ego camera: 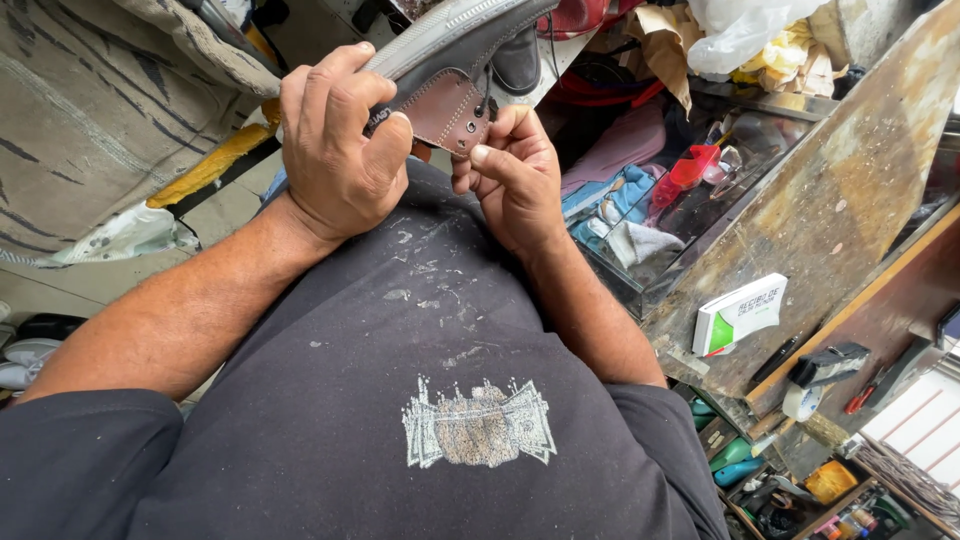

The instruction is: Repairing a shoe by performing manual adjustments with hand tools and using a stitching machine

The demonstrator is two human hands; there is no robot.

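Head view: both hands grip a brown leather shoe point(450, 60) above the lap, left hand point(335, 150) clasping its side, right hand point(510, 175) pinching the eyelet flap. Beside them, a glass-topped case point(700, 250) holds rags and red plastic; a white-green box point(740, 313) lies on the worn table point(850, 190).

Small white-green box point(740, 314) on worn workbench point(830, 200)

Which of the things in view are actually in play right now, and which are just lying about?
In hand:
- shoe, gripped by the left hand
- its brown eyelet flap, pinched by the right hand

Lying about:
- white and green box on the worn bench
- red tool in the glass case
- tape roll
- crumpled plastic bag
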